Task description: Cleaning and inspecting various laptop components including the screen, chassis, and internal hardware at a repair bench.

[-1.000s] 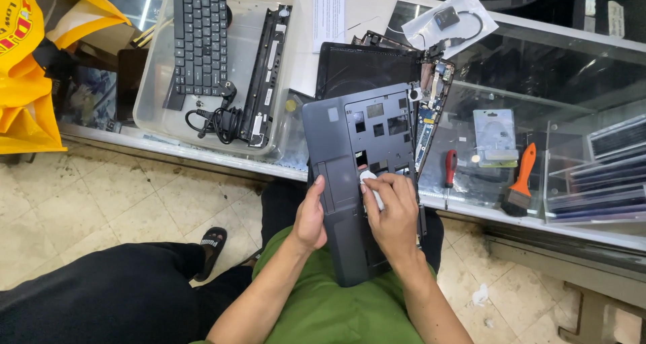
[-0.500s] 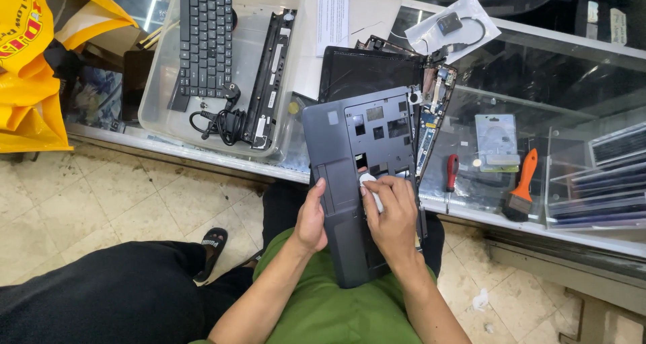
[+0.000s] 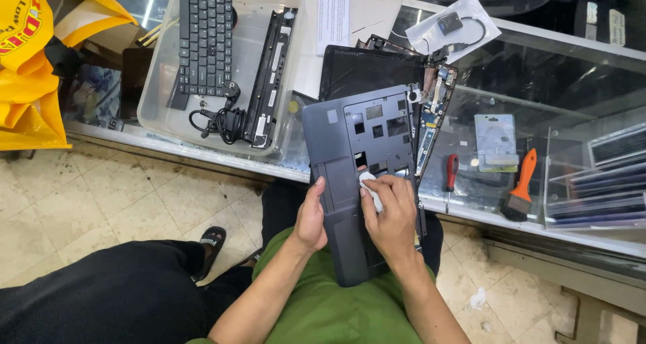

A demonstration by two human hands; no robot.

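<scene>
A dark grey laptop palm-rest cover (image 3: pixel 350 149) with several cut-outs rests on my lap and leans on the glass counter's edge. My left hand (image 3: pixel 311 217) grips its left edge, thumb on top. My right hand (image 3: pixel 390 213) presses a small white wipe (image 3: pixel 369 185) onto the cover, just below the cut-outs. A green-sleeved forearm leads to each hand.
A glass counter (image 3: pixel 538 81) holds a clear plastic tub (image 3: pixel 161 108) with a keyboard (image 3: pixel 205 34), cable and battery, a black laptop lid (image 3: pixel 363 68), a circuit board (image 3: pixel 431 115), a red screwdriver (image 3: pixel 451 172) and an orange brush (image 3: pixel 519 189). Yellow bags (image 3: pixel 27 68) hang at the left. Another person's black-clad leg (image 3: pixel 101 297) is at the lower left.
My right hand with the wipe has shifted slightly along the cover. The left hand keeps its grip; the view has tilted a little.
</scene>
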